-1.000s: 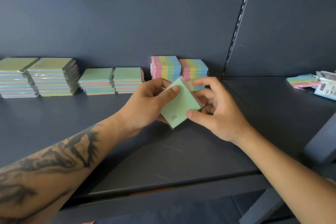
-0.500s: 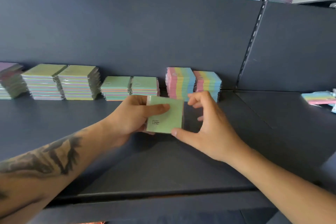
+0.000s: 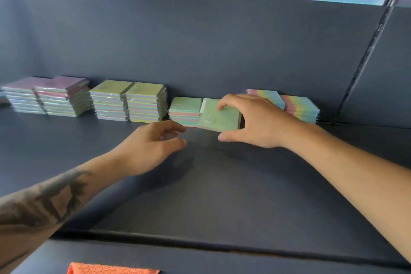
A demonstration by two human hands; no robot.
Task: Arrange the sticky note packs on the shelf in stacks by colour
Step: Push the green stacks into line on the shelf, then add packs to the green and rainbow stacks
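Head view: right hand [image 3: 255,122] grips the tilted green pack [image 3: 219,118]; left hand [image 3: 153,142] loose, holding nothing; the pack may slide off the green stack [image 3: 185,111].

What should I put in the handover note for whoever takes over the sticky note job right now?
Right hand: grips a green pack, tilted, over the right green stack, not yet flat.
Left hand: open, holds nothing, just above the shelf.
Along the back wall, left to right: pink-topped stacks, yellow-green stacks, green stack, rainbow packs.
Done: these groups are sorted by colour.
Left: settle this pack flat and square on its stack.
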